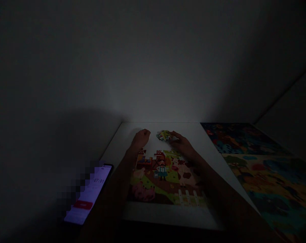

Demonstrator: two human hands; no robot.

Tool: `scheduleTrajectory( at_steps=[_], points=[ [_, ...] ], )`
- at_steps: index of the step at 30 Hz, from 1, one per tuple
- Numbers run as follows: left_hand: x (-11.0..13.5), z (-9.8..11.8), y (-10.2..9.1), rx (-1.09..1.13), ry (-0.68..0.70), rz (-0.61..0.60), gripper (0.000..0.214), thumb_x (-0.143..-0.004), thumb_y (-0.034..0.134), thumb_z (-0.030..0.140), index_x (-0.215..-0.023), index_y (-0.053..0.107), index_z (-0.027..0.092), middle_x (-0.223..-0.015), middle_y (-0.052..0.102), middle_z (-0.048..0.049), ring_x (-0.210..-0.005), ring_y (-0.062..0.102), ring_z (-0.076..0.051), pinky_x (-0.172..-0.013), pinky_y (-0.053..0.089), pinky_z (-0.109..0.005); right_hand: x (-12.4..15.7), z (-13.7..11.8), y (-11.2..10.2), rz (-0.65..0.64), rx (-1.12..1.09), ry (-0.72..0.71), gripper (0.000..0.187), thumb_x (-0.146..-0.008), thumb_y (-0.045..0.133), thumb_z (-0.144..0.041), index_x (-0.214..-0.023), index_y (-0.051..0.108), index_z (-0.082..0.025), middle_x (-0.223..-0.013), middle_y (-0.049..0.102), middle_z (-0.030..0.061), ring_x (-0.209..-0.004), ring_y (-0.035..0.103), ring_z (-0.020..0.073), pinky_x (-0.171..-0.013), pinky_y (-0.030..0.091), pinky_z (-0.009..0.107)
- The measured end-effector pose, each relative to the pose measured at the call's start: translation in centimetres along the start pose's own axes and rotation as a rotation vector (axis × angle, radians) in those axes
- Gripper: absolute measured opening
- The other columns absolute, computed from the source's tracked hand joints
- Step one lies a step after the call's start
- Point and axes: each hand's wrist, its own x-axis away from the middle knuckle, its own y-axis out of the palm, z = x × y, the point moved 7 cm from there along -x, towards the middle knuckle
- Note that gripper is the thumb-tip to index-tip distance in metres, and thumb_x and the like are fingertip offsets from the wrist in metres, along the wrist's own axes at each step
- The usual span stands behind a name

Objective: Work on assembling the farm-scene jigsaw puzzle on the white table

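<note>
A partly assembled farm jigsaw puzzle [163,179] lies on a white board [170,213], showing a farmer, a pig, a cow and a fence. A bare white gap runs into the puzzle's far side. My left hand [141,139] is curled up on the board just beyond the puzzle's far edge, and nothing shows in it. A small heap of loose puzzle pieces [163,135] sits to its right. My right hand [181,143] reaches in from the right, its fingertips against the heap. The dim light hides whether those fingers grip any piece.
A lit phone [89,194] at the lower left shows 07:01 and a red button, with part of it pixelated. Large colourful picture sheets [264,175] lie to the right of the board. A pale wall rises behind it.
</note>
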Motion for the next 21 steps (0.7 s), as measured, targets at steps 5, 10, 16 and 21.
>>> scheduleTrajectory(
  at_steps=[5, 10, 16, 21],
  points=[
    [5.7, -2.6, -0.1, -0.103, 0.056, -0.051, 0.022, -0.089, 0.05, 0.023, -0.094, 0.072, 0.025, -0.114, 0.071, -0.0036, -0.111, 0.061, -0.019, -0.101, 0.043, -0.03, -0.2, -0.6, -1.9, 0.107, 0.198, -0.198, 0.042, -0.069, 0.058, -0.017, -0.11, 0.068, -0.023, -0.122, 0.064, 0.0071, -0.091, 0.064, 0.0199, -0.086, 0.052, 0.037],
    [9.2, -2.3, 0.4, -0.243, 0.253, 0.102, 0.024, -0.092, 0.045, 0.023, -0.102, 0.067, 0.02, -0.114, 0.068, -0.0097, -0.11, 0.059, -0.024, -0.1, 0.044, -0.038, -0.8, 0.6, -5.0, 0.282, 0.39, -0.166, 0.038, -0.069, 0.051, -0.012, -0.101, 0.071, -0.018, -0.11, 0.069, 0.0082, -0.086, 0.064, 0.0174, -0.09, 0.05, 0.035],
    [9.1, -2.0, 0.5, -0.313, 0.276, 0.174, 0.021, -0.095, 0.044, 0.024, -0.093, 0.064, 0.019, -0.102, 0.067, -0.0094, -0.098, 0.058, -0.026, -0.089, 0.045, -0.04, -1.0, 1.5, -6.4, 0.299, 0.492, -0.131, 0.035, -0.073, 0.049, -0.014, -0.099, 0.072, -0.017, -0.096, 0.072, 0.0067, -0.079, 0.063, 0.0165, -0.081, 0.05, 0.03],
    [8.6, -2.7, 0.7, -0.256, 0.296, 0.176, 0.023, -0.095, 0.042, 0.025, -0.1, 0.064, 0.019, -0.108, 0.067, -0.0091, -0.101, 0.058, -0.025, -0.092, 0.044, -0.04, -0.9, 0.7, -6.0, 0.221, 0.597, -0.087, 0.034, -0.078, 0.051, -0.014, -0.105, 0.071, -0.015, -0.101, 0.072, 0.0089, -0.085, 0.065, 0.017, -0.08, 0.048, 0.027]
  ],
)
